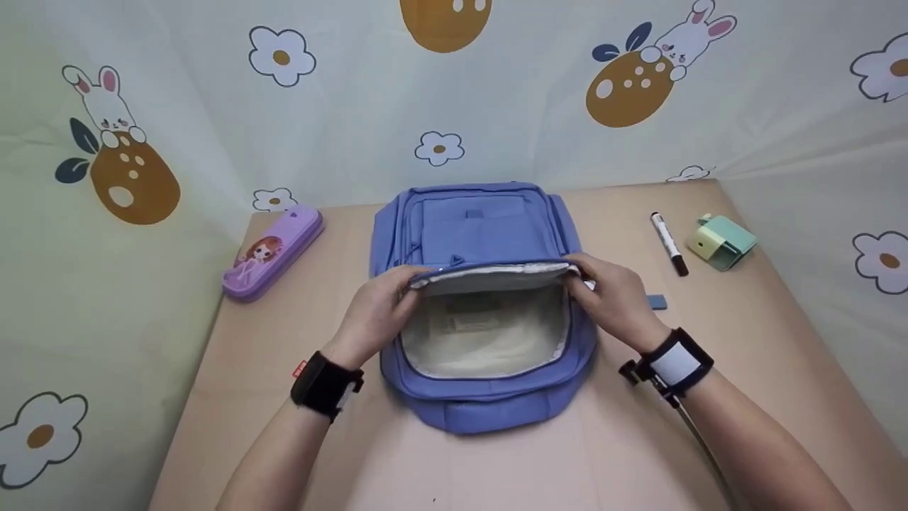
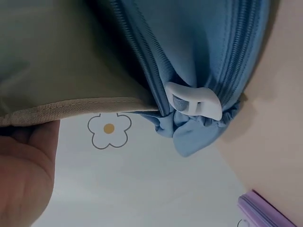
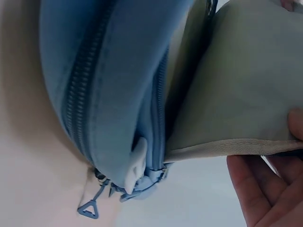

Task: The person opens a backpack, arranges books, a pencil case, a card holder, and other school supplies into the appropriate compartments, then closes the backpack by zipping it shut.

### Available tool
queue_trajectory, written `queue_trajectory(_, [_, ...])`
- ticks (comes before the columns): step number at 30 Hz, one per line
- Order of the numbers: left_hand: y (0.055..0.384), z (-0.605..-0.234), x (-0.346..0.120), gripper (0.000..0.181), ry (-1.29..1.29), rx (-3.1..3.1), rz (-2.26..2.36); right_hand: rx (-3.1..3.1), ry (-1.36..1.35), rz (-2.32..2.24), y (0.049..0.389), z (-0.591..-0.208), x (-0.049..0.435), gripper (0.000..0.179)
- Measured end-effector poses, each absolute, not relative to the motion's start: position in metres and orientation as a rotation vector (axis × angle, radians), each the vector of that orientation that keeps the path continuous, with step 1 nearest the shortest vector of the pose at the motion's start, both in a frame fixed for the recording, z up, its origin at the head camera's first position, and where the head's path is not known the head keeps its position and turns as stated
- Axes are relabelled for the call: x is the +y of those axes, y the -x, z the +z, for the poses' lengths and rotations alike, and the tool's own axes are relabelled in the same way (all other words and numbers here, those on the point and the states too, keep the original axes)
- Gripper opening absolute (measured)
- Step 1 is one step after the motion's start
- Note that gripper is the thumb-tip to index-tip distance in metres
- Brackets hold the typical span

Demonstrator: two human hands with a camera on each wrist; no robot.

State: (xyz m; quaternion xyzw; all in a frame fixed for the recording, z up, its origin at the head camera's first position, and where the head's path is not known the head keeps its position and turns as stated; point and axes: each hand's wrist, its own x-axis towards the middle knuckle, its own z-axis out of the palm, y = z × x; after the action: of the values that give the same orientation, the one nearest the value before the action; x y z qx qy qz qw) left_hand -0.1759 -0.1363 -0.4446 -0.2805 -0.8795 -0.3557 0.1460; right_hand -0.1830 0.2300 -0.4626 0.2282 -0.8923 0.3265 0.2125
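A soft blue fabric backpack with a pale lining lies on the tan desk, toward the middle of its far edge, with one compartment gaping. The left hand and right hand each pinch the rim of the raised, grey-lined flap near a corner. The cloth looks light, floppy and hard to damage; it would probably sag if held at one corner only. The woven beige edge binding seems the surest hold, clear of the smooth white plastic buckle.
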Motion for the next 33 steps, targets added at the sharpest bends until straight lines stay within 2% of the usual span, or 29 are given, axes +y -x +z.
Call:
queue_trajectory(7, [0.184,-0.428,-0.134,0.02,0.699,-2.533,-1.145,-2.463,-0.611,0.994,0.192,-0.45,0.225,0.026])
queue_trajectory(11, [0.191,-0.42,-0.134,0.008,0.679,-2.522,-1.209,-2.428,-0.632,1.186,0.197,-0.445,0.223,0.03])
queue_trajectory(21, [0.201,-0.415,-0.132,0.018,0.574,-2.508,-1.37,-2.445,-0.656,1.483,0.211,-0.44,0.222,0.038])
queue_trajectory(27, [0.205,-0.414,-0.13,0.022,0.527,-2.514,-1.431,-2.469,-0.543,1.471,0.219,-0.445,0.219,0.027])
queue_trajectory(30, [0.204,-0.416,-0.136,0.017,0.556,-2.564,-1.474,-2.482,-0.472,1.447,0.224,-0.446,0.216,0.025])
queue_trajectory(31, [0.203,-0.417,-0.14,0.018,0.567,-2.587,-1.496,-2.486,-0.454,1.454,0.225,-0.447,0.215,0.026])
queue_trajectory(33, [0.201,-0.419,-0.153,0.032,0.581,-2.619,-1.563,-2.496,-0.431,1.465,0.228,-0.447,0.214,0.028])
